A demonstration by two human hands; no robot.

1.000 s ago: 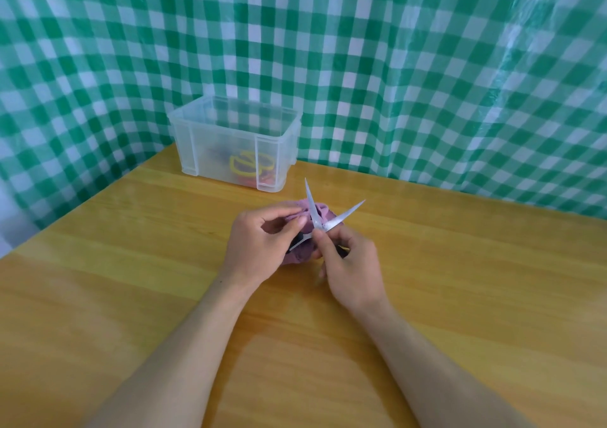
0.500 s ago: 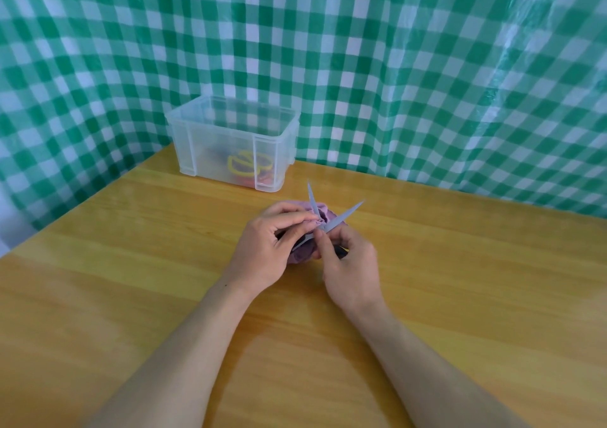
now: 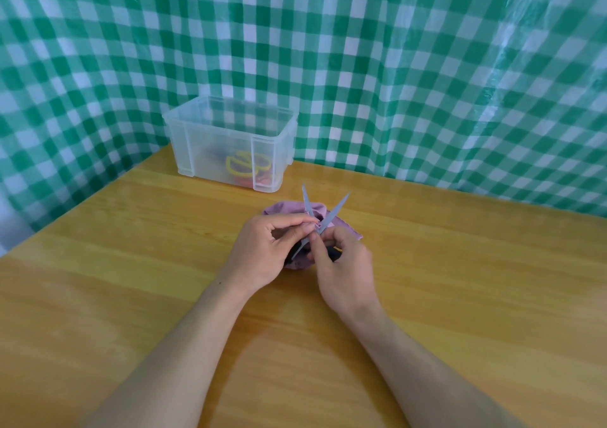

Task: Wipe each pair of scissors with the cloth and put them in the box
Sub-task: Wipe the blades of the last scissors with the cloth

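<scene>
A pair of scissors (image 3: 335,210) with dark handles stands with its two grey blades spread in a V above the table. My right hand (image 3: 341,263) grips the scissors near the pivot and handle. My left hand (image 3: 266,250) pinches a fold of the purple cloth (image 3: 289,209) against the left blade, close to the pivot. The rest of the cloth lies bunched on the table under and behind both hands. The handles are mostly hidden by my fingers.
A clear plastic box (image 3: 230,141) stands at the table's far left edge, with yellow-handled scissors (image 3: 243,164) and something red inside. The wooden table (image 3: 460,279) is backed by a green checked plastic sheet (image 3: 394,66).
My left hand's pinch of cloth has slid down the left blade towards the pivot. More of the cloth shows behind the blades. My right hand has kept its grip.
</scene>
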